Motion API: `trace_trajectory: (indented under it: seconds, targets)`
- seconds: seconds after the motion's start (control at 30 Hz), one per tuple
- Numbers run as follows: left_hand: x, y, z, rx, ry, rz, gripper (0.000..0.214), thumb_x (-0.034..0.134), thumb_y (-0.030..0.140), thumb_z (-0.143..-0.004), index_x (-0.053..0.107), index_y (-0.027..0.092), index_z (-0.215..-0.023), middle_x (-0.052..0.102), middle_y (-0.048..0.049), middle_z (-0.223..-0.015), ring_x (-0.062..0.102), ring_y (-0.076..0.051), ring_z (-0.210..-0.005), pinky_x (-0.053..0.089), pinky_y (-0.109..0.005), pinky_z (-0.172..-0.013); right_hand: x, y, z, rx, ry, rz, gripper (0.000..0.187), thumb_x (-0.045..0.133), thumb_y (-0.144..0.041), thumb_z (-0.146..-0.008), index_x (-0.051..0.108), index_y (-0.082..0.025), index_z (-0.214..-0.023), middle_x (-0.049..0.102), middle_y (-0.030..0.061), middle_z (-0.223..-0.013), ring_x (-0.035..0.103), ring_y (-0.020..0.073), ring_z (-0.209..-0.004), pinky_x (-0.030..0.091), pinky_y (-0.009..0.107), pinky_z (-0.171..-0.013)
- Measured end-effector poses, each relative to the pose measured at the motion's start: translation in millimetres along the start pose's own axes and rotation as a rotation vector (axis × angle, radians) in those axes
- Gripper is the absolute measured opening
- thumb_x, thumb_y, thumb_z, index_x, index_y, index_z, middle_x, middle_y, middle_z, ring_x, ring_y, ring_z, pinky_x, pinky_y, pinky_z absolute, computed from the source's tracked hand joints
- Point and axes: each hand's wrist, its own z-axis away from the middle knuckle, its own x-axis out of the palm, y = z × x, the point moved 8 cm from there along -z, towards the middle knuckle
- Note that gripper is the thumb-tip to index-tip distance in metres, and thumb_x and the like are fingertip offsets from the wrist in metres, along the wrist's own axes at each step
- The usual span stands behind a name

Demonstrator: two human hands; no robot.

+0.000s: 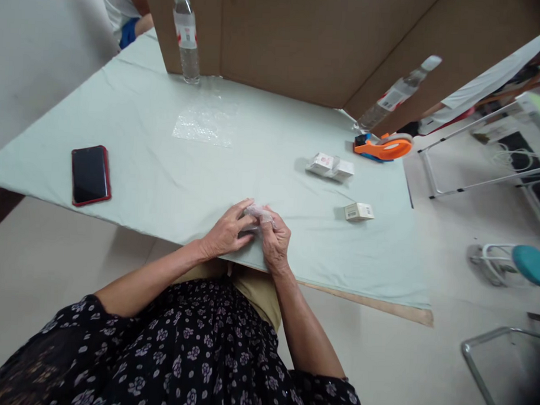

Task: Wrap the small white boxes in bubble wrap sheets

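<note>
Near the front edge of the table, a crumpled piece of clear bubble wrap [261,213] sits between my two hands. My right hand [276,238] is closed on its right side, thumb and fingers pinching the plastic. From the left, my left hand [228,230] curls its fingers around the other side of it. Whether anything is inside the wrap cannot be seen. To the right, a small white box [359,212] rests by itself. Behind it lie small white boxes bundled in clear plastic [331,167]. A flat bubble wrap sheet [202,128] is spread farther back on the left.
A pale cloth covers the table [138,180]. At left lies a phone in a red case [91,175]. An orange tape dispenser [387,147] stands at right. Two water bottles, one left [187,43] and one right [395,97], stand by a tall cardboard panel [284,43].
</note>
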Motion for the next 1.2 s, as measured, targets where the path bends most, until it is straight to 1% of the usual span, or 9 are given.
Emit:
trace_trajectory:
  seconds: [0.2, 0.43, 0.57, 0.63, 0.77, 0.87, 0.97, 1.03, 1.2]
  targets:
    - [-0.8, -4, -12, -0.059, 0.006, 0.1, 0.034, 0.063, 0.012, -0.083, 0.068, 0.02, -0.116, 0.06, -0.0123, -0.125, 0.058, -0.025, -0.121, 0.052, -0.043, -0.105, -3, 0, -6, 0.062, 0.015, -0.03, 0.035, 0.06, -0.055, -0.093, 0.076, -0.026, -0.105, 0.078, 0.0035, -0.107, 0.069, 0.0235, -0.107, 0.045, 0.045, -0.112]
    - [-11.0, -29, -26, -0.532, 0.017, 0.344, 0.019, 0.066, 0.024, -0.077, 0.074, 0.018, -0.093, 0.068, -0.004, -0.098, 0.063, -0.016, -0.086, 0.052, -0.028, -0.082, 13, 11, -28, 0.27, -0.137, -0.182, 0.039, 0.062, -0.057, -0.09, 0.076, -0.022, -0.102, 0.076, 0.0036, -0.094, 0.069, 0.0211, -0.088, 0.054, 0.036, -0.085]
    - [-14.5, -37, -32, -0.67, -0.021, 0.465, 0.023, 0.062, 0.029, -0.079, 0.071, 0.017, -0.096, 0.07, -0.0005, -0.087, 0.061, -0.015, -0.077, 0.048, -0.025, -0.071, 18, 13, -32, 0.284, -0.234, -0.223, 0.047, 0.061, -0.061, -0.089, 0.073, -0.022, -0.111, 0.075, 0.0051, -0.105, 0.067, 0.0235, -0.101, 0.052, 0.039, -0.095]
    - [-19.0, -38, -35, -0.692, -0.029, 0.428, 0.022, 0.06, 0.03, -0.079, 0.069, 0.018, -0.096, 0.069, 0.0005, -0.084, 0.06, -0.015, -0.074, 0.046, -0.025, -0.068, 18, 12, -31, 0.273, -0.313, -0.228, 0.049, 0.069, -0.058, -0.085, 0.07, -0.023, -0.118, 0.073, 0.0055, -0.115, 0.066, 0.0244, -0.109, 0.05, 0.039, -0.101]
    - [-27.5, -42, -37, -0.708, -0.052, 0.134, 0.019, 0.062, 0.033, -0.079, 0.065, 0.02, -0.093, 0.066, -0.0008, -0.08, 0.058, -0.018, -0.075, 0.046, -0.031, -0.072, 16, 13, -30, 0.249, -0.43, -0.127, 0.065, 0.085, -0.048, -0.072, 0.062, -0.024, -0.128, 0.07, 0.0064, -0.125, 0.064, 0.0245, -0.113, 0.049, 0.039, -0.102]
    - [-26.9, -50, -34, -0.727, 0.008, 0.179, 0.042, 0.065, 0.035, -0.078, 0.061, 0.016, -0.116, 0.068, -0.007, -0.092, 0.062, -0.023, -0.087, 0.049, -0.039, -0.083, 16, 17, -34, 0.242, -0.423, -0.079, 0.058, 0.082, -0.05, -0.074, 0.065, -0.022, -0.121, 0.072, 0.0062, -0.115, 0.067, 0.0237, -0.104, 0.052, 0.039, -0.097]
    - [-16.4, -54, -31, -0.685, 0.022, 0.583, 0.08, 0.07, 0.04, -0.078, 0.038, 0.011, -0.146, 0.065, -0.0167, -0.121, 0.065, -0.027, -0.105, 0.051, -0.044, -0.094, 16, 23, -38, 0.272, -0.384, -0.079, 0.053, 0.08, -0.053, -0.075, 0.068, -0.022, -0.115, 0.074, 0.005, -0.108, 0.067, 0.0227, -0.097, 0.054, 0.038, -0.09]
    - [-11.5, -54, -31, -0.639, -0.029, 0.789, 0.096, 0.075, 0.04, -0.074, 0.029, 0.012, -0.153, 0.059, -0.0201, -0.133, 0.063, -0.029, -0.117, 0.049, -0.045, -0.1, 17, 24, -39, 0.289, -0.386, -0.082, 0.05, 0.079, -0.053, -0.075, 0.069, -0.021, -0.113, 0.074, 0.0047, -0.106, 0.067, 0.0221, -0.095, 0.054, 0.037, -0.088]
    - [-9.9, -56, -29, -0.619, -0.105, 0.905, 0.106, 0.083, 0.037, -0.071, 0.025, 0.013, -0.158, 0.062, -0.0181, -0.125, 0.064, -0.029, -0.115, 0.05, -0.043, -0.099, 11, 21, -40, 0.258, -0.395, -0.003, 0.05, 0.078, -0.051, -0.078, 0.068, -0.022, -0.117, 0.072, 0.0065, -0.113, 0.066, 0.023, -0.101, 0.053, 0.038, -0.09]
